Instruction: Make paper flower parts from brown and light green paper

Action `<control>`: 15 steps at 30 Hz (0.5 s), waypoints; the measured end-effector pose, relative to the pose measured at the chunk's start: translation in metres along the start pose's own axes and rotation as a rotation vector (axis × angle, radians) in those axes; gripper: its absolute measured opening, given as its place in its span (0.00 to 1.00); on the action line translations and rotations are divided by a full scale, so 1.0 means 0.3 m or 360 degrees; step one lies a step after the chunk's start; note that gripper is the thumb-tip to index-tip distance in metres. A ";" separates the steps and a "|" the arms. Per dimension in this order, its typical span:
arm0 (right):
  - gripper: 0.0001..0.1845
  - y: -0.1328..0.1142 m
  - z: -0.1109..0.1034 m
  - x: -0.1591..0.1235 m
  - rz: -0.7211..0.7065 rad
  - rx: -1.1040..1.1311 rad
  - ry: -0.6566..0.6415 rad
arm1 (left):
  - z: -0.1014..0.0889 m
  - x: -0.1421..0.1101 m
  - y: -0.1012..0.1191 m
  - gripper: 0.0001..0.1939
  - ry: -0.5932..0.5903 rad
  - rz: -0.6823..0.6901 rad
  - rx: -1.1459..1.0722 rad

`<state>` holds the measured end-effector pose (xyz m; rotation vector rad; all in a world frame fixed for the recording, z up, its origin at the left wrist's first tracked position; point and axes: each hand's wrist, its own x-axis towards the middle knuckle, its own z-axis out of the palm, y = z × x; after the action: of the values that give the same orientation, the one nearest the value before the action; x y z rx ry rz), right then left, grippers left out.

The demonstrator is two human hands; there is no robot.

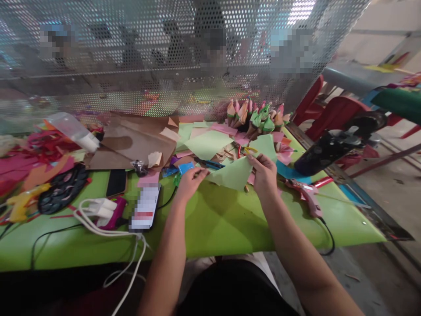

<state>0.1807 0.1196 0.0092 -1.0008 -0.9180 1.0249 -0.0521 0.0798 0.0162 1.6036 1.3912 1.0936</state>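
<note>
A piece of pale green paper [232,173] is held up slightly above the table between my hands. My right hand [264,174] pinches its upper right corner between thumb and fingers. At the paper's left corner, the fingers of my left hand [190,182] are pinched together; the exact contact there is small and blurred. Just behind the held piece lie a blue-and-black cutter-like tool [213,164], yellow-handled scissors or pliers [250,149] and more green paper sheets [208,144]. A small blue packet [186,167] lies beside my left fingers.
Bundled paper flowers [263,117] stand at the back by the perforated metal screen [131,66]. A pink glue gun [307,195] and black bottle [324,151] are on the right. A lit phone [145,206], white cables [98,228] and yellow glue gun [28,202] occupy the green table's left.
</note>
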 end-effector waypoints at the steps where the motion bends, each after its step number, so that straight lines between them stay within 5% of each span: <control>1: 0.22 0.000 0.004 -0.005 0.0002 -0.0010 -0.0014 | 0.010 -0.003 0.005 0.20 -0.0041 0.0029 0.0002; 5: 0.18 -0.003 0.031 -0.033 0.0043 -0.0039 -0.0155 | 0.053 -0.009 0.008 0.16 -0.0139 0.0054 -0.0025; 11: 0.17 -0.018 0.044 -0.049 -0.0131 -0.0203 -0.0182 | 0.058 0.001 -0.009 0.12 0.0186 -0.0027 -0.0049; 15: 0.15 -0.002 0.046 -0.056 -0.0048 -0.0243 -0.0249 | 0.054 0.001 0.001 0.11 0.0266 -0.0015 -0.0062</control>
<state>0.1637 0.1064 0.0114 -1.0407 -1.1508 1.0300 -0.0368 0.0800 0.0106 1.5045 1.4743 1.2655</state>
